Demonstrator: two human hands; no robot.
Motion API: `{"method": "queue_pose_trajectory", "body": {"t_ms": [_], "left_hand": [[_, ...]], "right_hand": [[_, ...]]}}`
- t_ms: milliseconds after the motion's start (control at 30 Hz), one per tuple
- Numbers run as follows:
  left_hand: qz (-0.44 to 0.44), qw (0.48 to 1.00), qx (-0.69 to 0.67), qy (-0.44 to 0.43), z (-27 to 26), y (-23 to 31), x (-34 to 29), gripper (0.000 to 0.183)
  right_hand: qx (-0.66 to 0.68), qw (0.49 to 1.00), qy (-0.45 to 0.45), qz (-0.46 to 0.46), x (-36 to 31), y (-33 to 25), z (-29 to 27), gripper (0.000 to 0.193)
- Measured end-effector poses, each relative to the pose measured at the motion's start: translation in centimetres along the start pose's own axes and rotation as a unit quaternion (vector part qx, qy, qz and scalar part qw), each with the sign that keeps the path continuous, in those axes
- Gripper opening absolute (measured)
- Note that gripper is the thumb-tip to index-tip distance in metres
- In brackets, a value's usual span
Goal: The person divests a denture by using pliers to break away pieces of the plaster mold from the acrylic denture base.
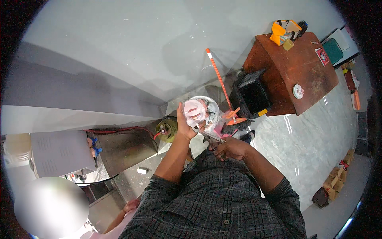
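My left hand (186,126) is wrapped round the side of a roundish pink-and-white plaster-like piece (193,110), with a row that looks like teeth on its face. Closed on a silvery metal hand tool (211,138) is my right hand (231,148), just below and to the right. The tool's tip points up toward the pink-and-white piece; whether they touch, I cannot tell. Its exact kind is unclear, partly covered by my fingers. Behind the piece stands a white bucket (215,106) with mixed scraps inside.
An orange-handled stick (218,71) leans on the wall beside a black bin (254,95). A brown table (278,63) stands at the right. To the left are a green gas cylinder (170,131) and a grey cabinet (59,153). Another person's hand (130,206) shows lower left.
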State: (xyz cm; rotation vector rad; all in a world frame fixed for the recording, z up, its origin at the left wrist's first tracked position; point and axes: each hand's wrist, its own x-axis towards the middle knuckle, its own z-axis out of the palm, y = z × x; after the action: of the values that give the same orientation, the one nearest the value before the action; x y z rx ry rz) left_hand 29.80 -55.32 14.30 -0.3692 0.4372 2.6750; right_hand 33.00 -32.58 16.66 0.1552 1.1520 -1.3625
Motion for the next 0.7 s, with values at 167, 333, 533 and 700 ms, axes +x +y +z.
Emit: {"method": "queue_pose_trajectory", "body": {"t_ms": [167, 333, 533, 700], "left_hand": [[0.036, 0.998, 0.012, 0.05, -0.3, -0.2, 0.7, 0.08], [0.036, 0.998, 0.008, -0.041, -2.1, 0.1, 2.1, 0.078], [0.163, 0.959, 0.096, 0.213, -5.3, -0.1, 3.5, 0.071], [0.169, 0.966, -0.002, 0.198, -3.4, 0.7, 1.7, 0.071]], "right_hand": [[0.015, 0.999, -0.036, 0.003, 0.7, -0.3, 0.2, 0.02], [-0.164, 0.981, 0.079, 0.061, 0.6, -2.2, 1.1, 0.02], [-0.342, 0.927, 0.148, -0.047, 0.7, -2.2, 0.3, 0.038], [-0.36, 0.909, 0.171, -0.126, 0.1, -1.3, 0.2, 0.051]]}}
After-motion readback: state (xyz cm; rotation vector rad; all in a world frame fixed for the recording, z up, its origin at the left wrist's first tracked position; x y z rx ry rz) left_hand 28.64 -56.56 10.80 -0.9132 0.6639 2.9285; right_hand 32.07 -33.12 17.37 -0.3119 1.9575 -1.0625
